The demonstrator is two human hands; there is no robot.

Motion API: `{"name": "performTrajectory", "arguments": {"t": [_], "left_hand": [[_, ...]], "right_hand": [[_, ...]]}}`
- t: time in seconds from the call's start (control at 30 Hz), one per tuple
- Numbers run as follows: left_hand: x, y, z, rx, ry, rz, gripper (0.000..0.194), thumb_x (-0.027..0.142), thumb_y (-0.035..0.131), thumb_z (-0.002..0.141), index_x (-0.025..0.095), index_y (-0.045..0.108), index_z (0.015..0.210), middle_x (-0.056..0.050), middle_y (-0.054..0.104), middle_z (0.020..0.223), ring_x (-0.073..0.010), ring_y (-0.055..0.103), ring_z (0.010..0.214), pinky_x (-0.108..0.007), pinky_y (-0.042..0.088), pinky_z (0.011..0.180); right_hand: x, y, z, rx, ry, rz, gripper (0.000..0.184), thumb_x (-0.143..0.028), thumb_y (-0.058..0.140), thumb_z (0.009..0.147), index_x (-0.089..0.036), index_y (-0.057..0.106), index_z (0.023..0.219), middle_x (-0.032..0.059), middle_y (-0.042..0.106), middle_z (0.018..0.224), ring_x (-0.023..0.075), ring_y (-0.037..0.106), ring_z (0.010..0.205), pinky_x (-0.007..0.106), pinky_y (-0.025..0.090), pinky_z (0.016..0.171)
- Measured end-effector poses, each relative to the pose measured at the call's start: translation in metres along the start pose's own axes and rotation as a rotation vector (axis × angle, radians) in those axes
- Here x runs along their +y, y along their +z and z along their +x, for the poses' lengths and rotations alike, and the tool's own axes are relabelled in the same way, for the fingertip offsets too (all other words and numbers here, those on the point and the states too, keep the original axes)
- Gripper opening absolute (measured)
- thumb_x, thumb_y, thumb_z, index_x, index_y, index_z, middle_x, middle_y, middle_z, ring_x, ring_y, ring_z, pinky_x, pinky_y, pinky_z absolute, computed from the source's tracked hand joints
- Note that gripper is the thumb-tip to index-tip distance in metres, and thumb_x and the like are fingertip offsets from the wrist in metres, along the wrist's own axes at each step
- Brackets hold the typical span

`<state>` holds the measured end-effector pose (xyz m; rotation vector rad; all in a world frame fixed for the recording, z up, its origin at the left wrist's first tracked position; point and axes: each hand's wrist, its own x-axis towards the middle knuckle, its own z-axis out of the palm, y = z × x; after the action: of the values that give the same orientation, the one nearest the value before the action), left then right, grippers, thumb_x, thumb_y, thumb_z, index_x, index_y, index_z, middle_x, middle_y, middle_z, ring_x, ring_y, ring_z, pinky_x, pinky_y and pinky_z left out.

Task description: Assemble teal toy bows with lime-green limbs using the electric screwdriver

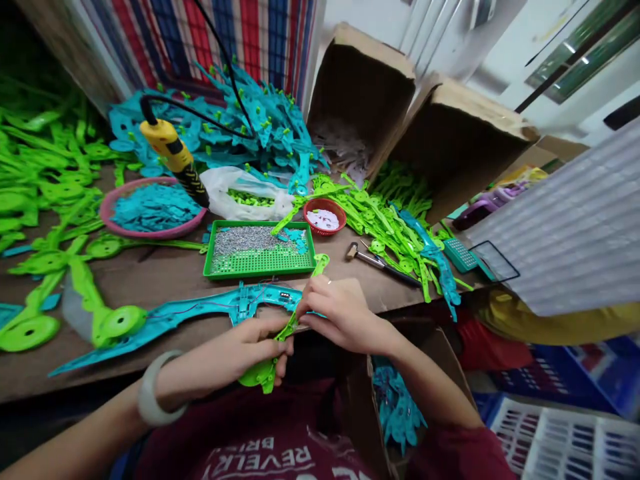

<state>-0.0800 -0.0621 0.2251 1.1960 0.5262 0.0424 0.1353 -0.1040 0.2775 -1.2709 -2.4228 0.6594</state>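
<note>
My left hand is wrapped round a long, curved light-green plastic part, near its round end. The fingers of my right hand are pinched on the same part higher up, and its narrow tip sticks out above them. Whatever lies under those fingertips is hidden. Behind both hands, a long blue plastic half-shell lies on the table with its inside up, showing thin wires and a small dark component. My right hand partly covers its right end.
A green tray of small metal screws stands behind the half-shell. Around it are a pink basket of blue pieces, a red bowl, a hammer and a hanging yellow electric screwdriver. Green parts are heaped before cardboard boxes.
</note>
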Motion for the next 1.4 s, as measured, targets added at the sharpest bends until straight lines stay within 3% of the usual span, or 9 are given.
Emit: {"name": "performTrajectory", "arguments": {"t": [0.1, 0.27, 0.43, 0.6, 0.77, 0.9, 1.03, 1.23, 1.4], "left_hand": [[0.005, -0.003, -0.001, -0.061, -0.083, 0.027, 0.013, 0.032, 0.051, 0.084, 0.02, 0.057, 0.083, 0.001, 0.065, 0.068, -0.0166, 0.063, 0.061, -0.028, 0.048, 0.062], [0.01, -0.006, -0.001, -0.123, -0.144, -0.023, 0.008, 0.026, 0.051, 0.078, 0.021, 0.057, 0.076, 0.002, 0.064, 0.061, -0.0155, 0.061, 0.054, -0.026, 0.046, 0.056], [0.01, -0.008, 0.002, -0.175, -0.166, -0.042, 0.025, 0.039, 0.059, 0.083, 0.022, 0.053, 0.066, 0.003, 0.061, 0.052, -0.0127, 0.053, 0.043, -0.024, 0.04, 0.049], [0.009, -0.008, 0.007, -0.164, -0.125, 0.064, 0.042, 0.052, 0.053, 0.09, 0.021, 0.055, 0.061, 0.002, 0.058, 0.045, -0.0121, 0.05, 0.041, -0.024, 0.041, 0.052], [0.009, -0.01, 0.008, -0.111, -0.163, 0.112, 0.038, 0.048, 0.067, 0.081, 0.021, 0.055, 0.056, 0.004, 0.057, 0.044, -0.0127, 0.05, 0.045, -0.024, 0.042, 0.055], [0.008, -0.012, 0.011, -0.156, -0.157, 0.091, 0.038, 0.047, 0.064, 0.084, 0.021, 0.057, 0.057, 0.003, 0.057, 0.044, -0.0135, 0.052, 0.048, -0.026, 0.046, 0.063], [0.003, -0.013, 0.014, -0.183, -0.156, 0.069, 0.041, 0.052, 0.06, 0.088, 0.021, 0.059, 0.06, 0.002, 0.058, 0.045, -0.0137, 0.052, 0.046, -0.026, 0.043, 0.058], [-0.012, -0.008, 0.02, -0.087, -0.151, 0.027, 0.047, 0.061, 0.056, 0.087, 0.02, 0.06, 0.065, 0.001, 0.063, 0.051, -0.0129, 0.054, 0.045, -0.024, 0.041, 0.052], [-0.032, 0.008, 0.028, 0.166, -0.111, -0.256, 0.041, 0.058, 0.063, 0.083, 0.018, 0.06, 0.078, 0.002, 0.062, 0.055, -0.0127, 0.056, 0.048, -0.023, 0.039, 0.048]], "right_hand": [[0.002, -0.01, 0.012, -0.193, -0.14, -0.229, 0.019, -0.022, 0.039, 0.103, -0.016, 0.056, 0.095, 0.0063, 0.053, 0.096, 0.0179, 0.044, 0.092, 0.034, 0.041, 0.087], [0.003, -0.015, 0.027, -0.383, -0.302, -0.299, 0.02, -0.021, 0.038, 0.104, -0.017, 0.052, 0.091, 0.005, 0.052, 0.095, 0.0152, 0.043, 0.085, 0.028, 0.038, 0.074], [0.009, -0.011, 0.034, -0.412, -0.323, -0.27, 0.014, -0.019, 0.041, 0.103, -0.017, 0.052, 0.094, 0.0046, 0.054, 0.095, 0.0141, 0.044, 0.082, 0.026, 0.036, 0.07], [0.015, -0.008, 0.034, -0.424, -0.314, -0.223, 0.012, -0.02, 0.043, 0.102, -0.016, 0.054, 0.098, 0.0047, 0.055, 0.097, 0.014, 0.046, 0.08, 0.027, 0.037, 0.069], [0.02, -0.009, 0.034, -0.432, -0.358, -0.143, 0.016, -0.018, 0.037, 0.103, -0.017, 0.052, 0.096, 0.0047, 0.055, 0.097, 0.0136, 0.046, 0.083, 0.026, 0.039, 0.074], [0.024, -0.004, 0.033, -0.453, -0.395, -0.181, 0.017, -0.017, 0.039, 0.103, -0.017, 0.052, 0.093, 0.0043, 0.055, 0.098, 0.0133, 0.045, 0.08, 0.026, 0.038, 0.07], [0.025, 0.002, 0.031, -0.465, -0.396, -0.257, 0.016, -0.021, 0.04, 0.104, -0.018, 0.054, 0.097, 0.0038, 0.055, 0.099, 0.0137, 0.046, 0.082, 0.027, 0.037, 0.067], [0.025, 0.001, 0.023, -0.345, -0.399, -0.415, 0.023, -0.022, 0.036, 0.105, -0.017, 0.058, 0.1, 0.0052, 0.058, 0.096, 0.0168, 0.048, 0.083, 0.03, 0.037, 0.065], [0.036, 0.006, -0.002, 0.083, -0.133, -0.194, 0.019, -0.018, 0.041, 0.103, -0.013, 0.059, 0.108, 0.0071, 0.061, 0.093, 0.0168, 0.054, 0.087, 0.03, 0.044, 0.075]]}}
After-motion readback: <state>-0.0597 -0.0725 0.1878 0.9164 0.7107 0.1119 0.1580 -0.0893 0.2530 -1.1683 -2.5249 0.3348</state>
